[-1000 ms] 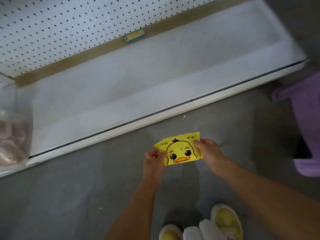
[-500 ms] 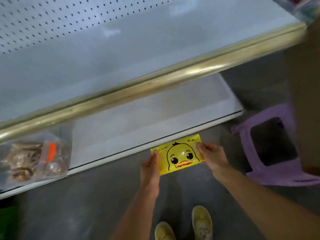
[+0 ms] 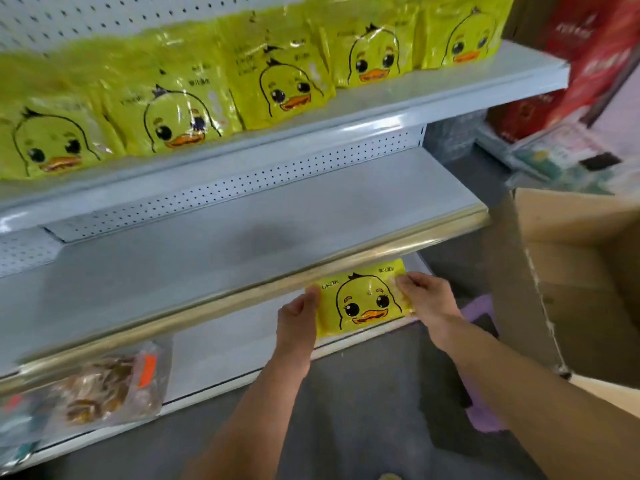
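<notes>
- The step in hand looks like shelving. The yellow duck pack (image 3: pixel 363 299) is held flat and face up, right of the scene's middle. Its far edge lies at the gold front strip (image 3: pixel 242 299) of the middle shelf (image 3: pixel 242 237).
- The pack sits low against that strip, so I would raise it first. Otherwise its far edge may catch under the strip.
- Both ends should rise together. The film looks soft and glossy, so a lift by 1 end would likely let it sag or slip.
- The open cardboard box (image 3: pixel 571 271) stands close on the right, so the right elbow has little room to swing.
- On the far top shelf (image 3: pixel 450 88), a row of duck packs (image 3: pixel 277 81) shows 5 faces, upright and front-facing. Matching that pose seems the aim.
- Grip: the left hand (image 3: pixel 297 315) pinches the pack's left end, thumb on top. Its fingers are hidden beneath.
- The right hand (image 3: pixel 424 296) clasps the right end, with its fingers curled over the top face. Neither hand is slack.
</notes>
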### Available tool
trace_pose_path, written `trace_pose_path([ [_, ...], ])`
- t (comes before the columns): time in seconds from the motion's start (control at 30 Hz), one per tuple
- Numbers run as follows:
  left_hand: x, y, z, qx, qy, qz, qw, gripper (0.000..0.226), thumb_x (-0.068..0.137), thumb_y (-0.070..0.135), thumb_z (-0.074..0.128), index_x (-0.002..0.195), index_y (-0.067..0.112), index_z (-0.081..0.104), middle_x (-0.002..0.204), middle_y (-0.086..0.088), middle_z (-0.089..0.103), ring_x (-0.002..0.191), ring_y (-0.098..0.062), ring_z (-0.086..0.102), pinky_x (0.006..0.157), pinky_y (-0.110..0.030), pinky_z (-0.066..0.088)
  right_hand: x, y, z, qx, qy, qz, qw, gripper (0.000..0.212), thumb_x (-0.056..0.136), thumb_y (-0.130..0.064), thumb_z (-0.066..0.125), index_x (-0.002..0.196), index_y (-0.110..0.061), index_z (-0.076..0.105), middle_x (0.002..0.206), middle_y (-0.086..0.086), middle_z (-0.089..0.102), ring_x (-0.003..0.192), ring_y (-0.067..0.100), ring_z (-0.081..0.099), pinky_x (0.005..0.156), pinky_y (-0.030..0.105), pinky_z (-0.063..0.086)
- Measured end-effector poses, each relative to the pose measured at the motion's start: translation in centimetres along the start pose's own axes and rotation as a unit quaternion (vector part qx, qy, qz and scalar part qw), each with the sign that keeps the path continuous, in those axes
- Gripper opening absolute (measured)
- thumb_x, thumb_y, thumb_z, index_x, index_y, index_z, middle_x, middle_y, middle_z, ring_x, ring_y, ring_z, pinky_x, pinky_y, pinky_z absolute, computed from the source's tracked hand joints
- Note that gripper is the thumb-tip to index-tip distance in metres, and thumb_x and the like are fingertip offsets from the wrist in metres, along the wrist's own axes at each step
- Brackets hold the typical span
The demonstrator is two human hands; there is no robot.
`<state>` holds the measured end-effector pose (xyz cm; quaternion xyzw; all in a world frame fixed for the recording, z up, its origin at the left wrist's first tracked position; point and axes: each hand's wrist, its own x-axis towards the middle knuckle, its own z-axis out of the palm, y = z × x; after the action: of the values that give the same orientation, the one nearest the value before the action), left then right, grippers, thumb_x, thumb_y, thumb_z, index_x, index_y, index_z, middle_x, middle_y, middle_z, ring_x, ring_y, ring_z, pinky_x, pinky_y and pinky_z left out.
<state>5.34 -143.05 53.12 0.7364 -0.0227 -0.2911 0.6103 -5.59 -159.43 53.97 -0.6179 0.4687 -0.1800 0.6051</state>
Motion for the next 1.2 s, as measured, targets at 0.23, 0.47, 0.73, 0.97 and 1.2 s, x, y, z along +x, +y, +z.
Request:
trace_pose_path([
  [0.23, -2.7, 10.1, -0.1, 0.008, -0.058, 0.101, 0.993, 0.017, 0.098, 0.022, 0.058, 0.096, 0.006, 0.066, 0.088, -0.014, 0.068, 0.073, -0.023, 0.067, 0.055, -0.029, 0.055, -1.3, -9.4, -4.5, 0.023, -0.034, -0.034, 0.999, 0.014, 0.093, -0.016, 0.061, 0.082, -0.012, 0.069, 0.077, 0.009, 0.061, 0.072, 0.021, 0.055, 0.066, 0.034, 0.05],
  [0.47, -2.0, 19.9, 3.6, 0.069, -0.066, 0.222, 0.97, 0.013, 0.098, 0.016, 0.058, 0.089, 0.008, 0.063, 0.083, -0.018, 0.063, 0.075, -0.031, 0.065, 0.06, -0.035, 0.06, 2.2, -17.5, -9.2, 0.028, -0.006, -0.116, 0.993, 0.012, 0.091, -0.009, 0.063, 0.082, -0.008, 0.07, 0.076, 0.012, 0.063, 0.07, 0.024, 0.056, 0.071, 0.038, 0.051],
  [0.73, 3.8, 28.7, 8.3, 0.14, 0.056, 0.32, 0.936, 0.013, 0.091, 0.021, 0.068, 0.09, 0.009, 0.071, 0.07, 0.001, 0.061, 0.062, -0.01, 0.053, 0.062, -0.026, 0.044, 10.2, -26.4, -11.6, 0.022, -0.04, -0.205, 0.978, 0.012, 0.087, 0.0, 0.063, 0.077, -0.002, 0.069, 0.068, 0.008, 0.06, 0.066, 0.017, 0.053, 0.07, 0.028, 0.045],
  [0.97, 9.0, 32.1, 10.7, 0.11, 0.111, 0.253, 0.955, 0.02, 0.096, 0.023, 0.061, 0.108, 0.01, 0.07, 0.076, -0.005, 0.072, 0.053, -0.016, 0.068, 0.039, -0.019, 0.041, 17.0, -30.5, -10.0, -0.014, -0.048, -0.206, 0.977, 0.023, 0.082, -0.002, 0.072, 0.066, -0.014, 0.061, 0.045, 0.0, 0.053, 0.036, 0.011, 0.045, 0.043, 0.019, 0.04],
  [1.2, 11.5, 32.8, 12.0, 0.102, 0.161, 0.217, 0.957, 0.017, 0.095, 0.02, 0.061, 0.107, 0.013, 0.071, 0.078, -0.002, 0.073, 0.059, -0.019, 0.071, 0.046, -0.027, 0.049, 20.4, -31.2, -8.7, -0.045, -0.087, -0.191, 0.977, 0.018, 0.085, -0.005, 0.067, 0.068, -0.009, 0.065, 0.062, 0.015, 0.063, 0.038, 0.019, 0.059, 0.037, 0.02, 0.034],
])
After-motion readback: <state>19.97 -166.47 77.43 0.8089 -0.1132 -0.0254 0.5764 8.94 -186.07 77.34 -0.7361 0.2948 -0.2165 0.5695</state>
